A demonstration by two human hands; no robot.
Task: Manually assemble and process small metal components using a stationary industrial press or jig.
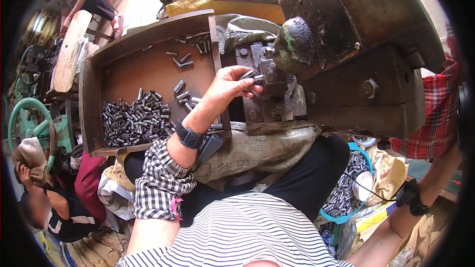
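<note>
My left hand (pixel 230 85) is closed in a pinch on small metal tubes (pixel 249 74), at the left side of a dark metal machine (pixel 346 91). One tube (pixel 259 77) points at the greasy metal block (pixel 273 74) just beyond my fingertips; I cannot tell whether they touch. My right arm (pixel 438 175) reaches up along the right rim, past a red plaid cloth (pixel 429 118), and the hand itself is lost in the dark edge. Left of my left hand stands a wooden tray (pixel 133 71), with a heap of short metal tubes (pixel 136 118) and several loose ones.
By my right knee sits a blue basin (pixel 370 160) full of metal tubes, with a white dish (pixel 362 186) on them. Sackcloth (pixel 257 148) covers my lap. Two other people are on the left, near a green handwheel (pixel 32 123) and a wooden board (pixel 71 52).
</note>
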